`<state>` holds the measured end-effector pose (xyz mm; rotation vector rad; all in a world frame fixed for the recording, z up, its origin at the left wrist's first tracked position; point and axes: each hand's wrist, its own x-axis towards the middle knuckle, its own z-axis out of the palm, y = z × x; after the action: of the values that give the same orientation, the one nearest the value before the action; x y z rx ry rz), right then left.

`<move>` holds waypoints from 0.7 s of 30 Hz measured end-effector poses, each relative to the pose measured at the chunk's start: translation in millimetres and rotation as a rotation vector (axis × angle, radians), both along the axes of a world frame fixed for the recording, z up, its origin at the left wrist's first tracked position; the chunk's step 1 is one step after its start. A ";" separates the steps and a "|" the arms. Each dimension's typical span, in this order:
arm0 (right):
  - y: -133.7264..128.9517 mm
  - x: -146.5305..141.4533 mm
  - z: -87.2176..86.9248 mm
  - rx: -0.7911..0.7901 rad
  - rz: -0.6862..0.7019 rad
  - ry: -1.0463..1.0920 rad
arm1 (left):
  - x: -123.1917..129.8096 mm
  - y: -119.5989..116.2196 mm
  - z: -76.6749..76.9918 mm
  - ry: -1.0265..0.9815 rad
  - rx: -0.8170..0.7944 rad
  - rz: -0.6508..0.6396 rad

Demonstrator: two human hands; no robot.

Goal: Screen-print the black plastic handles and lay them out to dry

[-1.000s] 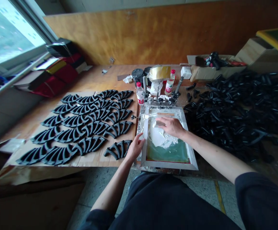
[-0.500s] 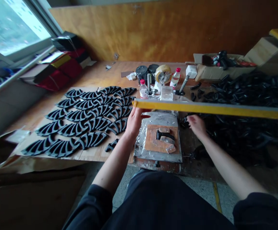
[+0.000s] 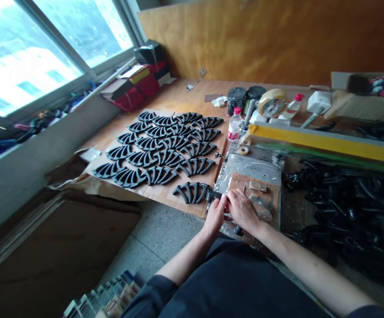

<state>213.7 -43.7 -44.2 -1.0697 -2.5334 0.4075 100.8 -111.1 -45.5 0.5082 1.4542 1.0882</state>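
Observation:
My left hand (image 3: 214,216) and my right hand (image 3: 244,210) meet at the near left corner of the metal plate (image 3: 256,165). Both close around a curved black handle-like part (image 3: 214,194), whose end sticks out to the left; the fingers hide the rest. Just left of it, a short row of similar black parts (image 3: 192,193) lies on the cardboard sheet (image 3: 155,193). Under and beside my right hand is a brown block (image 3: 273,191) with small clear pieces fixed on it, partly covered by the hand.
Fanned rows of black parts (image 3: 165,143) cover the cardboard. A yellow bar (image 3: 327,143) spans above the plate to the right. Loose black parts (image 3: 357,212) are heaped at right. A red-capped bottle (image 3: 234,126), jars (image 3: 236,98) and a tape roll (image 3: 272,102) stand behind.
The view has swung left. My hands, apart before, have come together at the plate's near left. The black part that lay on the brown block is gone from there.

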 end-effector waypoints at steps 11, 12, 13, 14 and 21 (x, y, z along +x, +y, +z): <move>40.5 -115.5 -39.6 -0.278 0.235 -0.367 | -182.7 -51.5 -75.5 0.620 -0.429 0.128; 41.3 -120.3 -42.1 -0.317 0.242 -0.406 | -188.2 -51.4 -82.3 0.643 -0.448 0.080; 41.4 -124.5 -44.2 -0.356 0.243 -0.430 | -192.1 -50.1 -87.9 0.652 -0.454 0.042; 41.1 -128.3 -46.1 -0.391 0.237 -0.439 | -195.3 -47.5 -92.3 0.658 -0.457 0.015; 41.7 -154.3 -55.5 -0.423 0.197 -0.278 | -233.2 -11.3 -98.5 0.700 -0.463 -0.098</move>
<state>59.4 -2.1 -99.7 -1.0814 -2.8907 0.9430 -132.5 -122.4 -144.0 0.6473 2.1885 0.4656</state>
